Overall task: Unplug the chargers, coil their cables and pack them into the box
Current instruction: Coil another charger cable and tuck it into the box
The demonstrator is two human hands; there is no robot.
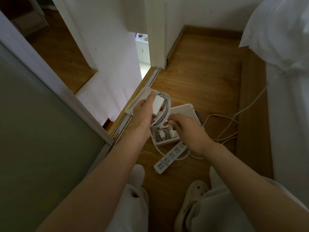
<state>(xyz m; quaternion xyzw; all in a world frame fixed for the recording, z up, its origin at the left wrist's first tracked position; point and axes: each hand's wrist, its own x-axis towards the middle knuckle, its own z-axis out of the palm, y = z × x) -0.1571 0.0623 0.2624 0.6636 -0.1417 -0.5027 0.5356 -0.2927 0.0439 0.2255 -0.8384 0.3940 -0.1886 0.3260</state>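
Observation:
My left hand (142,113) grips a white charger (157,103) with its white cable (166,106) looped in a coil around it, held above the floor. My right hand (185,129) pinches the cable's end at the bottom of the coil. Below my hands sits the open white box (185,111), holding another coiled charger (161,134). The box's lid (133,104) lies beside it to the left, partly behind my left hand. A white power strip (168,158) lies on the floor just in front of the box, its visible sockets empty.
Loose white cables (225,131) trail over the wooden floor to the right, one running up toward the bed (287,97). A sliding-door track (133,104) runs diagonally at left beside a green panel. My feet in pale clogs (192,198) stand at the bottom.

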